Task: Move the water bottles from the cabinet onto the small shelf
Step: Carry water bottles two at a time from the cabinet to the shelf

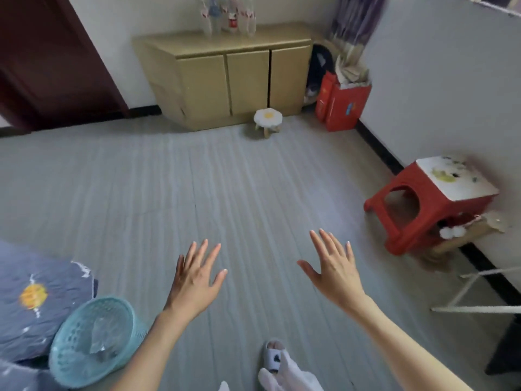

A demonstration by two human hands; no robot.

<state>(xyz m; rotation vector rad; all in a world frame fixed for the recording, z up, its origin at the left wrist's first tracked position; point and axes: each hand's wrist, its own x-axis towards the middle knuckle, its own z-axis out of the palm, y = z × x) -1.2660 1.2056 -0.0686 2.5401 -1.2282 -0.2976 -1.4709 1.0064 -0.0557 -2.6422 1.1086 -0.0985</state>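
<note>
Several clear water bottles [229, 16] with red and blue labels stand on top of a tan three-door cabinet [225, 80] against the far wall. My left hand [197, 275] and my right hand [335, 266] are stretched out in front of me over the grey floor, palms down and fingers spread, holding nothing. Both hands are far from the cabinet. A white metal frame [473, 292] at the right edge may be the small shelf; I cannot tell.
A small flower-shaped stool [267, 119] stands before the cabinet. A red plastic stool [431, 198] and red boxes [341, 103] line the right wall. A teal basket [93, 342] and blue bedding [31, 300] sit at lower left. A dark door [48, 60] is at upper left.
</note>
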